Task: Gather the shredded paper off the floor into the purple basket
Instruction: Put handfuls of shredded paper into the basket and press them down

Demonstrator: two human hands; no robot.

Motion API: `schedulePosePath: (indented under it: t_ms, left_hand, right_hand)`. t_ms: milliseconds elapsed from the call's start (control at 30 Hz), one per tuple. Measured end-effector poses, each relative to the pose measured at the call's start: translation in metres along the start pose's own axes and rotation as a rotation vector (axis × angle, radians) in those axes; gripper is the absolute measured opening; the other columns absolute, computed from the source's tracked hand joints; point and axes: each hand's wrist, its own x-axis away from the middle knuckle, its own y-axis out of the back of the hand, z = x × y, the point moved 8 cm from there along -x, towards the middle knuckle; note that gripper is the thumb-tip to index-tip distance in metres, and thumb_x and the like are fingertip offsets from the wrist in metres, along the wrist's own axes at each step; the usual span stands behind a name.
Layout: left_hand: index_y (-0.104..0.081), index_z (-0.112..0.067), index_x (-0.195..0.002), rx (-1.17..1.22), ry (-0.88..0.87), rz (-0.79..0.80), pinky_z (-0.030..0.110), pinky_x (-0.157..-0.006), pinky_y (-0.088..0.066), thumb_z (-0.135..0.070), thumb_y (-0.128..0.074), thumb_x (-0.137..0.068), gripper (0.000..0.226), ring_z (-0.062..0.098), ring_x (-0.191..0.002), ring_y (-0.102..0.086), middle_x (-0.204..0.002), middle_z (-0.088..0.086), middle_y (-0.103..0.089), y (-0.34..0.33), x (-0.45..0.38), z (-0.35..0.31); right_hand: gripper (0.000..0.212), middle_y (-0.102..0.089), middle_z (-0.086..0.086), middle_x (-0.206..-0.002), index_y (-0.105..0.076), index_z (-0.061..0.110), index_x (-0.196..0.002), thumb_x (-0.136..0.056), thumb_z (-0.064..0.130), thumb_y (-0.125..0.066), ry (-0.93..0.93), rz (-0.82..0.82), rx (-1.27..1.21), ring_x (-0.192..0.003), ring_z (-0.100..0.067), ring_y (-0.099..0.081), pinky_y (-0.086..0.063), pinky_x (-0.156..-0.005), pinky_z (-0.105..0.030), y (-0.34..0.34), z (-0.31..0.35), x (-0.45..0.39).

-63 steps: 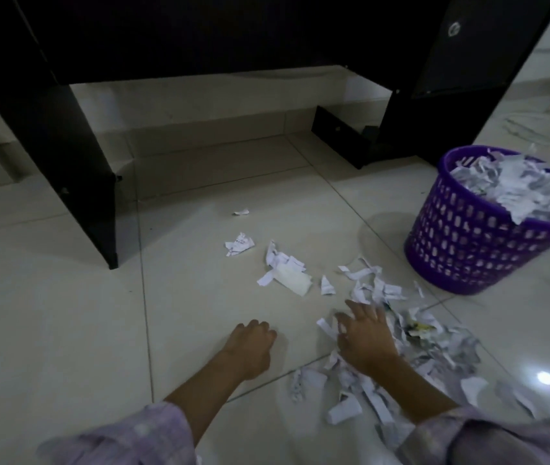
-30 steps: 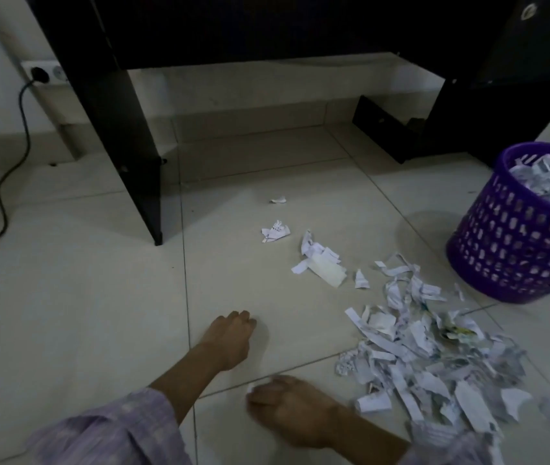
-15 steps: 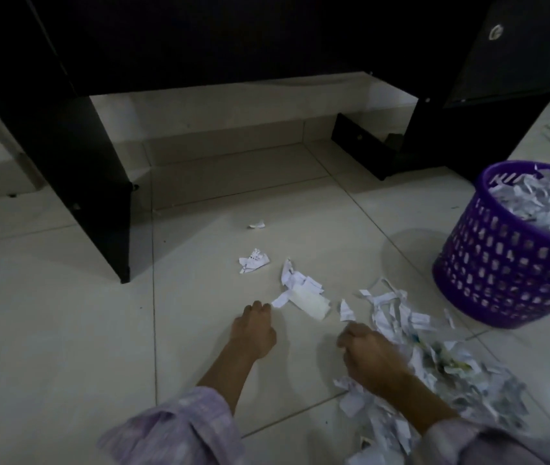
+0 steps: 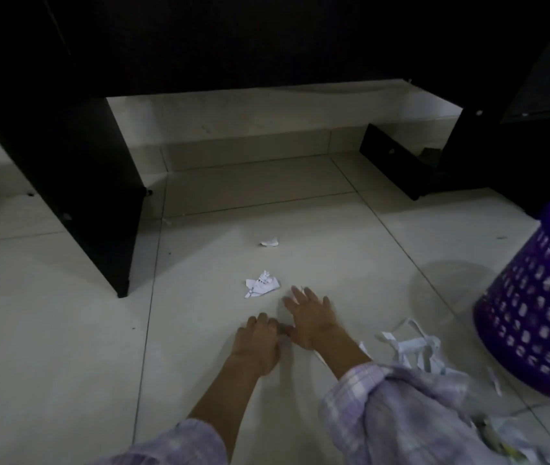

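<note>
On the tiled floor (image 4: 65,330) in the near middle, the right hand (image 4: 310,317) is now lying flat with fingers spread, having moved up and left from the main pile where it was raking half a second ago; it is reaching toward the crumpled scrap (image 4: 261,284) just beyond its fingertips. Its grip is open and holding nothing. The left hand (image 4: 258,344) is bracing on the floor just beside it, fingers curled under, with no paper visible in its grip. A smaller scrap (image 4: 269,242) is lying farther off. Loose strips (image 4: 411,347) are lying to the right, near the purple basket (image 4: 535,313), which is standing at the right edge already holding shredded paper. Judged from this, the sweep is shifting to the outlying pieces; most paper near the sleeve is still waiting to be lifted into the basket.
</note>
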Motion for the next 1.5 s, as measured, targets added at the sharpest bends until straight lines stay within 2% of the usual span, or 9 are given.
schedulePosePath:
  t_ms: [233, 367, 500, 633, 733, 867, 1067, 1367, 1500]
  left_hand:
    - [-0.041, -0.010, -0.135, -0.010, 0.007, 0.003, 0.036, -0.097, -0.038, -0.021, -0.040, -0.096, 0.040, 0.027, -0.126, -0.040, -0.136, 0.010, -0.041, 0.006, -0.008, -0.012]
    - [-0.043, -0.010, -0.133, -0.016, 0.008, 0.014, 0.036, -0.096, -0.039, -0.021, -0.039, -0.096, 0.039, 0.027, -0.125, -0.042, -0.134, 0.010, -0.043, 0.009, -0.005, -0.021]
    - [-0.044, -0.010, -0.130, -0.023, 0.023, 0.009, 0.035, -0.097, -0.038, -0.021, -0.037, -0.096, 0.036, 0.026, -0.125, -0.043, -0.132, 0.009, -0.045, 0.015, 0.000, -0.021]
    - [-0.042, -0.010, -0.132, -0.006, 0.076, -0.034, 0.036, -0.099, -0.037, -0.022, -0.037, -0.097, 0.037, 0.026, -0.127, -0.040, -0.135, 0.009, -0.042, 0.025, 0.001, -0.003]
    - [-0.039, -0.010, -0.134, 0.001, 0.108, -0.048, 0.036, -0.100, -0.037, -0.025, -0.039, -0.097, 0.040, 0.025, -0.129, -0.038, -0.140, 0.009, -0.037, 0.031, -0.002, 0.019]
    - [-0.037, -0.011, -0.137, 0.057, 0.144, -0.099, 0.035, -0.099, -0.038, -0.023, -0.042, -0.095, 0.044, 0.024, -0.127, -0.039, -0.137, 0.008, -0.040, 0.040, -0.016, 0.048]
    - [-0.038, -0.012, -0.135, 0.093, 0.131, -0.147, 0.032, -0.101, -0.038, -0.022, -0.043, -0.096, 0.041, 0.022, -0.126, -0.039, -0.137, 0.007, -0.040, 0.043, -0.049, 0.079]
    - [-0.034, -0.015, -0.137, 0.073, 0.104, -0.186, 0.030, -0.101, -0.037, -0.024, -0.041, -0.095, 0.044, 0.020, -0.128, -0.035, -0.139, 0.004, -0.036, 0.029, -0.083, 0.103]
    - [-0.028, -0.014, -0.142, 0.027, 0.078, -0.209, 0.030, -0.100, -0.036, -0.028, -0.037, -0.097, 0.048, 0.020, -0.130, -0.033, -0.142, 0.003, -0.032, 0.029, -0.085, 0.103]
  right_hand:
    - [0.048, -0.046, -0.007, -0.140, -0.046, 0.015, -0.137, -0.093, 0.034, -0.051, 0.052, -0.105, -0.045, -0.127, -0.025, -0.045, -0.034, -0.106, -0.032, -0.005, -0.025, 0.031]
    - [0.041, -0.051, -0.004, -0.133, -0.048, 0.020, -0.132, -0.094, 0.033, -0.046, -0.027, -0.036, 0.053, -0.127, -0.025, -0.043, -0.014, -0.116, -0.047, -0.013, -0.054, 0.069]
    - [0.040, -0.054, -0.007, -0.124, -0.062, 0.017, -0.115, -0.091, 0.039, -0.039, -0.111, -0.068, 0.186, -0.125, -0.029, -0.040, 0.006, -0.110, -0.067, -0.009, -0.075, 0.096]
    - [0.034, -0.062, -0.006, -0.124, -0.075, 0.025, -0.092, -0.070, 0.044, -0.058, -0.161, -0.182, 0.120, -0.123, -0.034, -0.052, 0.001, -0.106, -0.068, 0.007, -0.064, 0.093]
    - [0.043, -0.032, -0.001, -0.152, -0.056, 0.026, -0.127, -0.085, 0.032, -0.051, -0.093, -0.224, 0.044, -0.142, -0.027, -0.025, 0.003, -0.110, -0.063, 0.023, -0.029, 0.067]
    - [0.055, -0.020, 0.000, -0.158, -0.033, 0.020, -0.145, -0.092, 0.019, -0.048, 0.076, -0.262, -0.127, -0.141, -0.021, -0.026, -0.022, -0.115, -0.033, 0.038, 0.014, 0.021]
    - [0.072, 0.012, -0.002, -0.161, -0.002, 0.022, -0.154, -0.098, 0.024, -0.047, 0.065, -0.164, -0.055, -0.149, -0.024, 0.006, -0.002, -0.119, -0.047, 0.035, 0.038, -0.062]
    - [0.084, 0.012, -0.003, -0.161, 0.007, 0.014, -0.154, -0.095, 0.046, -0.043, -0.011, -0.096, -0.037, -0.149, -0.023, 0.009, -0.002, -0.120, -0.049, 0.045, 0.018, -0.134]
    - [0.067, -0.020, -0.003, -0.158, -0.025, 0.014, -0.150, -0.093, 0.038, -0.050, 0.045, -0.064, -0.127, -0.145, -0.025, -0.017, -0.022, -0.116, -0.043, 0.052, 0.016, -0.149]
